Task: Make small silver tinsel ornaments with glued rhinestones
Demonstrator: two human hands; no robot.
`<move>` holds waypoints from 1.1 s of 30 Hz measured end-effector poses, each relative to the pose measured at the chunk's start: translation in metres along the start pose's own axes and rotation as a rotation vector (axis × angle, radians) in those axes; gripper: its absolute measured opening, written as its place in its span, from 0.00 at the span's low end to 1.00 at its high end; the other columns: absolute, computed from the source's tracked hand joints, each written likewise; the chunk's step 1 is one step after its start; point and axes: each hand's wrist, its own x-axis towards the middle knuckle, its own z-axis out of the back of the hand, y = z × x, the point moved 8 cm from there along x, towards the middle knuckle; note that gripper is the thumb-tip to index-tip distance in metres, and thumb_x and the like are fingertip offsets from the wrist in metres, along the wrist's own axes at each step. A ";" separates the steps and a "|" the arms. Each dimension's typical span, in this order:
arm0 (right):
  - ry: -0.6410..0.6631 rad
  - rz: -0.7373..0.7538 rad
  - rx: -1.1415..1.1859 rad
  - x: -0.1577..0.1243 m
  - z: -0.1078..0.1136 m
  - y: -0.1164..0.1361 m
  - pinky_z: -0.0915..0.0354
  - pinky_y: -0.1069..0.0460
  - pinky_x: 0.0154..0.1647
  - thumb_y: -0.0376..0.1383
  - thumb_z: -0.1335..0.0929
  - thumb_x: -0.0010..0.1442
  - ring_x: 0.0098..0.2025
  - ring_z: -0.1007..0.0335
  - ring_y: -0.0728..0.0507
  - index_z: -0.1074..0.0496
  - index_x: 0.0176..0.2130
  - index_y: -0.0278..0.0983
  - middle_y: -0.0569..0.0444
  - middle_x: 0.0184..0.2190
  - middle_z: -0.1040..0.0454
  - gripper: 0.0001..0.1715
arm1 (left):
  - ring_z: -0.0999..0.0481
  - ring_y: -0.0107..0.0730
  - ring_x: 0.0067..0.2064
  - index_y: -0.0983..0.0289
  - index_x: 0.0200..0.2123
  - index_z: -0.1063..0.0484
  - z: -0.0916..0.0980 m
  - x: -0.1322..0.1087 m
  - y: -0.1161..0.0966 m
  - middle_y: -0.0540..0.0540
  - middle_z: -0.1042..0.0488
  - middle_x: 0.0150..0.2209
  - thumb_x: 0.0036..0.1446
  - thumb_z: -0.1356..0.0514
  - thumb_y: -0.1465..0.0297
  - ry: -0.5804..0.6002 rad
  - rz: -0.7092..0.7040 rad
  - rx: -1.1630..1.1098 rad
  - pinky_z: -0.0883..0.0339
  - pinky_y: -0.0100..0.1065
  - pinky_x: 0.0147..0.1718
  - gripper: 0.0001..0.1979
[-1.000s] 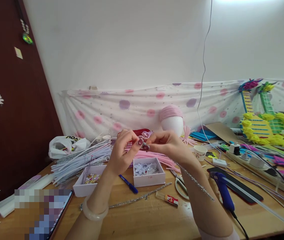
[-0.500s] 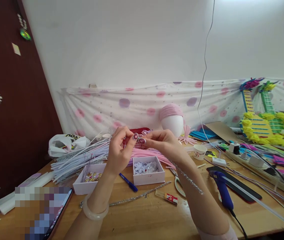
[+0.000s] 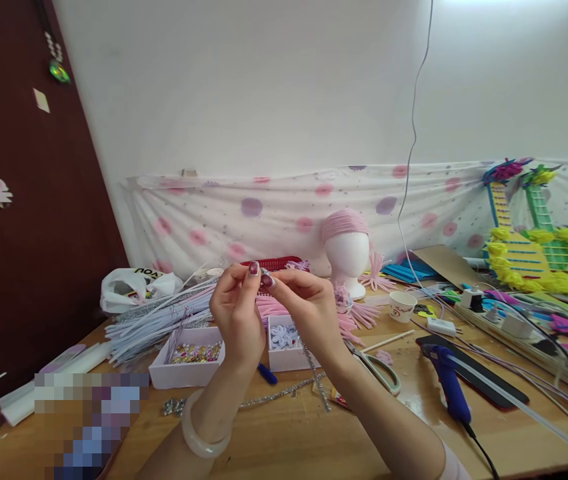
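Fingertips of my left hand (image 3: 238, 313) and my right hand (image 3: 309, 307) meet over the table, both closed in a pinch. Between them is a silver tinsel pipe cleaner (image 3: 318, 383); its bent part is mostly covered by the fingers, and its tail dangles below my right hand. On the table under my hands lies another silver tinsel pipe cleaner (image 3: 279, 392), with a small curled silver piece (image 3: 171, 406) at its left. A white box (image 3: 291, 362) of pale flower shapes stands behind my right hand, and a white box (image 3: 184, 378) of gems left of my left wrist.
Scissors (image 3: 391, 381), a blue glue gun (image 3: 448, 387) and a paper cup (image 3: 403, 308) are on the right. A foam head (image 3: 347, 255) with a pink wrap stands behind. Bundled pipe cleaners (image 3: 149, 340) and a phone, partly blurred out, occupy the left. A blue pen (image 3: 267, 375) lies mid-table.
Both hands have shifted slightly left and turned, still pinching together. The pipe cleaner's tail has swung from along my right forearm to hanging steeply below my right hand.
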 end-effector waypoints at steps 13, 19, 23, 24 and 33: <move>0.525 0.002 -0.373 0.012 0.012 0.027 0.36 0.52 0.31 0.34 0.27 0.55 0.29 0.31 0.47 0.21 0.26 0.36 0.55 0.24 0.23 0.07 | 0.31 0.32 0.31 0.63 0.28 0.29 -0.025 0.015 -0.011 0.51 0.29 0.28 0.60 0.38 0.67 0.909 0.061 0.484 0.39 0.33 0.33 0.09; 0.698 -0.068 -0.452 0.008 0.010 0.018 0.37 0.54 0.28 0.32 0.27 0.54 0.27 0.31 0.49 0.19 0.28 0.35 0.55 0.24 0.22 0.04 | 0.32 0.32 0.32 0.62 0.28 0.32 -0.032 0.002 -0.007 0.51 0.29 0.28 0.60 0.42 0.70 1.120 0.053 0.628 0.39 0.33 0.33 0.08; 0.580 -0.128 -0.393 0.014 0.016 0.012 0.34 0.52 0.31 0.36 0.26 0.55 0.29 0.27 0.47 0.18 0.30 0.35 0.52 0.26 0.19 0.07 | 0.32 0.31 0.31 0.62 0.28 0.32 -0.031 0.008 -0.011 0.50 0.30 0.28 0.62 0.42 0.70 0.983 -0.006 0.627 0.40 0.33 0.33 0.09; 0.528 -0.133 -0.372 0.015 0.018 0.011 0.33 0.52 0.31 0.37 0.26 0.55 0.29 0.27 0.47 0.18 0.30 0.35 0.52 0.27 0.19 0.07 | 0.32 0.31 0.32 0.62 0.28 0.32 -0.029 0.011 -0.013 0.50 0.30 0.28 0.62 0.42 0.70 0.923 -0.016 0.613 0.40 0.33 0.33 0.09; 0.174 -0.057 -0.089 0.012 0.007 0.009 0.29 0.51 0.34 0.45 0.22 0.50 0.31 0.25 0.45 0.18 0.29 0.38 0.53 0.27 0.19 0.12 | 0.33 0.29 0.31 0.62 0.29 0.30 -0.009 0.009 -0.010 0.48 0.33 0.27 0.61 0.37 0.66 0.312 -0.059 0.228 0.38 0.30 0.32 0.09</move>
